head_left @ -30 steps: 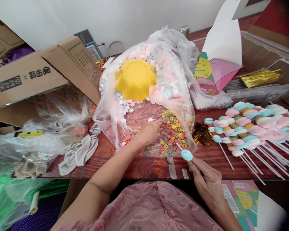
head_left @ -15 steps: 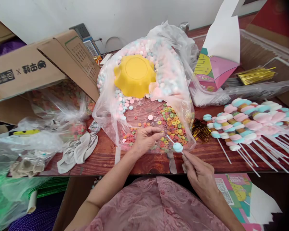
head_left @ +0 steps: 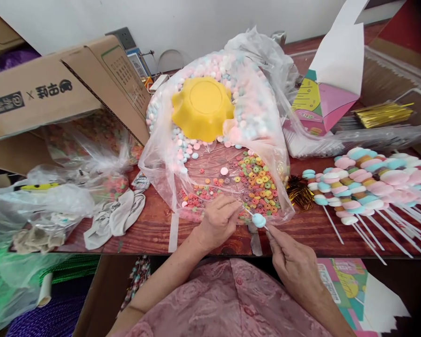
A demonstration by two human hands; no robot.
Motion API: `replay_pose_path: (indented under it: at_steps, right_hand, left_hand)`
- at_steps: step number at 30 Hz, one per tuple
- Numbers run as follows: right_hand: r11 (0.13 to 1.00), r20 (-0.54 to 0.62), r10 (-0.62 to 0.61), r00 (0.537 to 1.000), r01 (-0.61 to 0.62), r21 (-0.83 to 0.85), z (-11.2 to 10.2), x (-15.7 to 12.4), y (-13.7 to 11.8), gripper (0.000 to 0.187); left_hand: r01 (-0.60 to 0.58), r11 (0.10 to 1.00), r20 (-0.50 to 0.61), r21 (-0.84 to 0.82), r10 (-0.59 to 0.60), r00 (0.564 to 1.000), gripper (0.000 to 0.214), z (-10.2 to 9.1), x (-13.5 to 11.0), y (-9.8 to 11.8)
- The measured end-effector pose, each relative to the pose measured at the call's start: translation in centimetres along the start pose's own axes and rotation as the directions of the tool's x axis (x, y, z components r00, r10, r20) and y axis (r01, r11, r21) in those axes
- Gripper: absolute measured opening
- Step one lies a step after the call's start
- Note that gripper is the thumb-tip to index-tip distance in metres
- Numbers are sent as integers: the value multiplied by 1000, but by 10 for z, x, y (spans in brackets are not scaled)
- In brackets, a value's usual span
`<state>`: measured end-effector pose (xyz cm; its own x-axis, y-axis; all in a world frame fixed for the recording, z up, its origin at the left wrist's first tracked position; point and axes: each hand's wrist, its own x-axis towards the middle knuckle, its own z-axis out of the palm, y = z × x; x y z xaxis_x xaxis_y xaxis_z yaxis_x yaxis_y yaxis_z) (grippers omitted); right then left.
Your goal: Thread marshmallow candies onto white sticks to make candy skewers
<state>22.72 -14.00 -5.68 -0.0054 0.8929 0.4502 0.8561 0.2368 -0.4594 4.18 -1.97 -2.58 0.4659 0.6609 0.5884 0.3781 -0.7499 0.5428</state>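
My right hand (head_left: 290, 252) is closed around the lower part of a thin white stick. On that stick sits a pale blue marshmallow (head_left: 258, 220), just beyond my right fingertips. My left hand (head_left: 218, 221) is pinched at the stick's upper tip, and what its fingers hold there is hidden. Under and behind both hands, small coloured rings (head_left: 263, 185) lie on a clear plastic bag (head_left: 161, 187). A heap of pink, white and blue marshmallows (head_left: 256, 112) fills the bag's far part, and a yellow wavy-edged bowl (head_left: 203, 107) lies upside down on it.
Marshmallow skewers (head_left: 365, 187) are piled on the right of the wooden table (head_left: 217, 245), beside gold twist ties (head_left: 300, 192). An open cardboard box (head_left: 66, 89) and grey cloth gloves (head_left: 115, 220) lie left. A plastic-lined box (head_left: 389, 75) stands at the back right.
My left hand has moved slightly right and down, its fingers now at the stick's tip. The blue marshmallow remains on the stick in my right hand. The whole view has shifted slightly.
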Motion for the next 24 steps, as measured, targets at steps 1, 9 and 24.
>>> replay_pose_path:
  at_steps: [1, 9, 24]
  right_hand:
    - [1000, -8, -1, 1000, 1, 14, 2, 0, 1, 33]
    - [980, -128, 10, 992, 16, 198, 12, 1, 8, 25]
    - [950, -252, 230, 940, -161, 268, 21, -4, 28, 22]
  left_hand:
    - [-53, 997, 18, 52, 52, 998, 18, 2, -2, 0]
    - [365, 719, 62, -592, -411, 909, 41, 12, 5, 13]
    - [443, 727, 197, 525, -610, 768, 13, -58, 98, -100]
